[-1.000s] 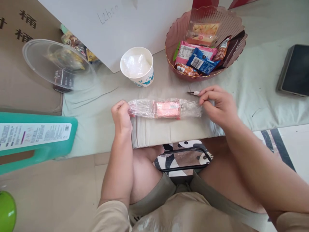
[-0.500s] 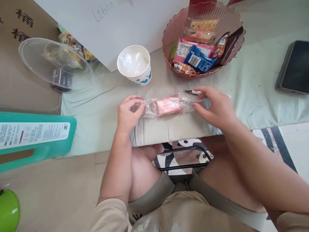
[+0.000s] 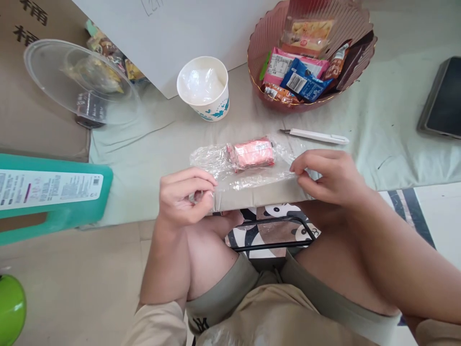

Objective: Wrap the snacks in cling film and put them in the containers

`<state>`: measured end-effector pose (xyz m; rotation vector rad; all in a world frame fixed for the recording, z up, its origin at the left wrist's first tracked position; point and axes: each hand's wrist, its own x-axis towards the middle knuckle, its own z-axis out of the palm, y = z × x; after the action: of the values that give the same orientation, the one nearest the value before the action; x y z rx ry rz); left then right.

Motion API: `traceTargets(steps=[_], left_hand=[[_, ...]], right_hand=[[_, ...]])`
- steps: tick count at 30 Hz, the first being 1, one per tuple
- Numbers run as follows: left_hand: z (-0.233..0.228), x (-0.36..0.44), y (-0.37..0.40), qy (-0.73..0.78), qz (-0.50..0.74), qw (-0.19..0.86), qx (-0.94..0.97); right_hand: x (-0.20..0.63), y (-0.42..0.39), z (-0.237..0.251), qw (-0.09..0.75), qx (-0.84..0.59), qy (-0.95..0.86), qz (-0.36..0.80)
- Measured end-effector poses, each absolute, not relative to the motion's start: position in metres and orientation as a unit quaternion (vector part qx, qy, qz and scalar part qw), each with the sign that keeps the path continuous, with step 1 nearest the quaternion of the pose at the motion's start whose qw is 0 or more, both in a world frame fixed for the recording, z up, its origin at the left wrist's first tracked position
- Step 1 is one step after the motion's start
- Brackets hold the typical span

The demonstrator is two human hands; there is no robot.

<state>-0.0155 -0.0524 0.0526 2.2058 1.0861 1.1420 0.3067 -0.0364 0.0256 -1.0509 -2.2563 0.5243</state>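
Note:
A small pink wrapped packet (image 3: 254, 154) lies on a spread sheet of clear plastic wrap (image 3: 239, 181) near the table's front edge. At the sheet's near left corner, my left hand (image 3: 185, 196) pinches the wrap between thumb and fingers. My right hand (image 3: 326, 175) grips the near right edge of the same sheet. The wrap is drawn out flat toward me, while its left part stays crumpled beside the packet. Just beyond my right hand a white utility knife (image 3: 315, 136) rests on the cloth, its dark tip pointing left.
A paper cup (image 3: 204, 89) with clear plastic inside stands behind the packet. To its right is a pink ribbed bowl (image 3: 257, 48) of packaged snacks. A teal container (image 3: 104, 192) and a clear round lid (image 3: 43, 91) are at left; a dark device (image 3: 444, 98) lies far right.
Both hands have moved toward me, pulling the near edge of the plastic wrap open from around the pink packet. The knife, partly covered before by my right hand, now shows fully.

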Motion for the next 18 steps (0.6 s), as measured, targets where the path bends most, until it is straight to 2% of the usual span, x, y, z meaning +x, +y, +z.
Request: traceTargets(steps=[6,9,12,15,18], left_hand=[[0.067,-0.023,-0.052,0.418,0.116,0.450,0.781],[0.066,-0.027,-0.050,0.448,0.006,0.497,0.743],[0.062,-0.025,-0.051,0.535,0.077,0.422,0.728],[0.055,-0.016,-0.050,0.595,0.175,0.220,0.753],[0.045,-0.006,-0.046,0.577,0.145,0.097,0.798]], right_hand=[[0.315,-0.039,0.029,0.161,-0.379,-0.881,0.231],[0.316,-0.039,0.029,0.084,-0.398,-0.876,0.257],[0.314,-0.038,0.028,0.039,-0.465,-0.853,0.235],[0.307,-0.037,0.029,0.011,-0.544,-0.820,0.180],[0.296,-0.035,0.029,0.017,-0.609,-0.779,0.147]])
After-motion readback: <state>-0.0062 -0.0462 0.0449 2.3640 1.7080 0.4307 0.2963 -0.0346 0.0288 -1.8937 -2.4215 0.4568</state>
